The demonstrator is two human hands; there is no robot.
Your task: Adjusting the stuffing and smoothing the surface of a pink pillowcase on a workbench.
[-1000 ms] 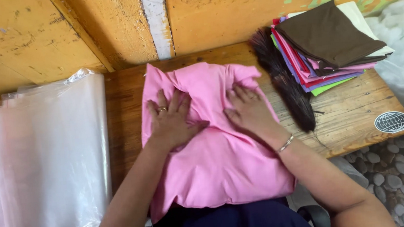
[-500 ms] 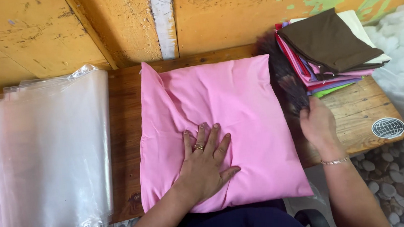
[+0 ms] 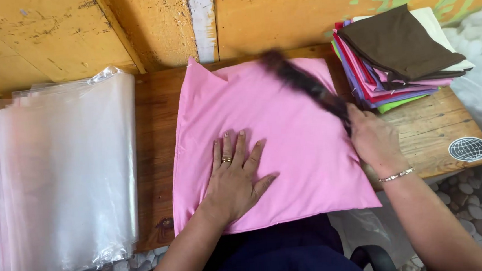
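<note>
Pink fabric, a square pillow cover [image 3: 270,145], is lying flat across the middle of the wooden bench [image 3: 160,158], its near edge hanging a little over the bench's front; in the head view the left hand [image 3: 234,178] is pressing down on its lower middle, palm flat, fingers spread apart, a ring showing on one of them; the right hand [image 3: 374,140] is sitting at the cover's right edge, fingers curled tight around the handle end of a dark brush [image 3: 305,88], which is blurring as it is lying slantwise over the cover's upper right part; a thin bracelet is circling that wrist. To the left, a stack of clear plastic bags [image 3: 63,176] is resting on the bench, just beside the cover but apart from it; to the right, a pile of folded cloths [image 3: 396,56] in many colours, with a brown one on top, is sitting near the bench's far corner; behind everything a worn yellow wall [image 3: 300,7] is standing.
</note>
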